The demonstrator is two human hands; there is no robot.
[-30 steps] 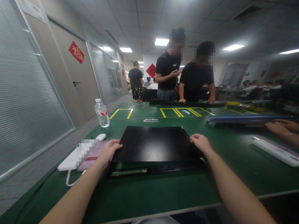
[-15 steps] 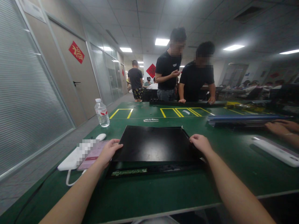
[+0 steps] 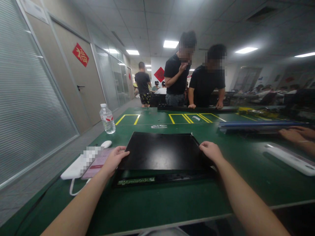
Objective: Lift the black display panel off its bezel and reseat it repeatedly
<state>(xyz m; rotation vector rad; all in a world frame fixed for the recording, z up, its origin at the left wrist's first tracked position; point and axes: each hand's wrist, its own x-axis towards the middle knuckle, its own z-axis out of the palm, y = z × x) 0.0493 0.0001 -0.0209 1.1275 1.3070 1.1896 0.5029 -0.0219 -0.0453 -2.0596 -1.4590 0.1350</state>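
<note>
A glossy black screen panel (image 3: 159, 152) lies in front of me in the head view, over a black frame (image 3: 177, 177). A green circuit board strip (image 3: 136, 181) shows along the frame's near side. My left hand (image 3: 118, 157) is closed on the panel's left edge, thumb on top and the other fingers partly hidden. At the right edge, my right hand (image 3: 209, 151) pinches the panel's upper right side; its fingertips are partly hidden. A thin strip stands slightly away from the panel along that right side.
On the green table (image 3: 157, 203), a water bottle (image 3: 107, 118), a white mouse (image 3: 106, 144), a white power bank (image 3: 78, 164) and a phone (image 3: 98, 163) stand left. A white device (image 3: 290, 159) and a co-worker's hands (image 3: 294, 136) are right. Two people stand at the far edge.
My hands and the panel stay nearly still. One person across the table has raised a hand toward the face; the other's arm has shifted slightly.
</note>
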